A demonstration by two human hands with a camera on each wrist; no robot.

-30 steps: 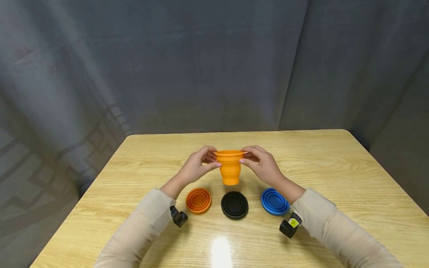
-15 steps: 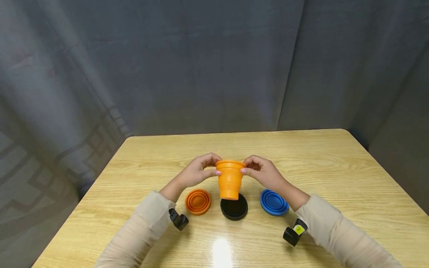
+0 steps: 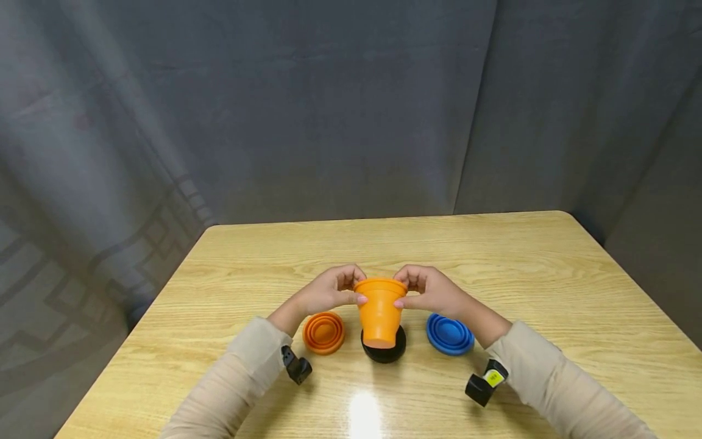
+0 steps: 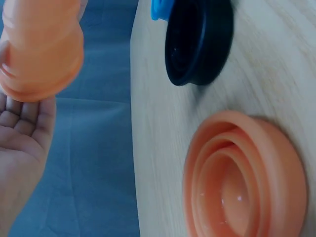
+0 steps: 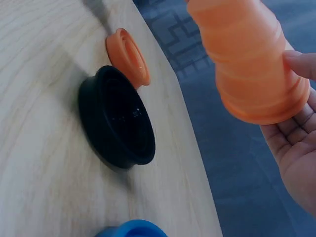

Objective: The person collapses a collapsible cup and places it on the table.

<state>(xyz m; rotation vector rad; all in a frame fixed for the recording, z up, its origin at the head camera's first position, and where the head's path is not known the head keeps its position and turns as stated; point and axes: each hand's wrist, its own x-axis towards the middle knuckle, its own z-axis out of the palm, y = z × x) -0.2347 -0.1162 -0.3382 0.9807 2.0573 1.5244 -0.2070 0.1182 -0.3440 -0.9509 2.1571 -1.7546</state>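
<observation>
An orange collapsible cup (image 3: 380,314), drawn out to full height, is held off the table, its wide rim at the top in the head view. My left hand (image 3: 329,291) pinches the rim's left side, thumb on the near wall and fingers behind. On the right side my right hand (image 3: 436,294) grips it the same way. Ridges ring the cup wall in the right wrist view. Partly hidden behind the cup lies a flat black collapsed cup (image 3: 392,350). A flattened darker orange cup (image 3: 324,333) and a flattened blue cup (image 3: 450,334) lie on either side.
The light wooden table (image 3: 263,256) carries the three flattened cups in a row near its middle. Grey curtains (image 3: 329,122) hang behind it and at both sides. A small black camera (image 3: 296,364) sits at the left wrist, another camera (image 3: 482,387) at the right.
Both hands have lowered the orange cup toward me. Its base now overlaps the black cup in the head view, and its wall looks smoother there. The flattened cups lie where they were.
</observation>
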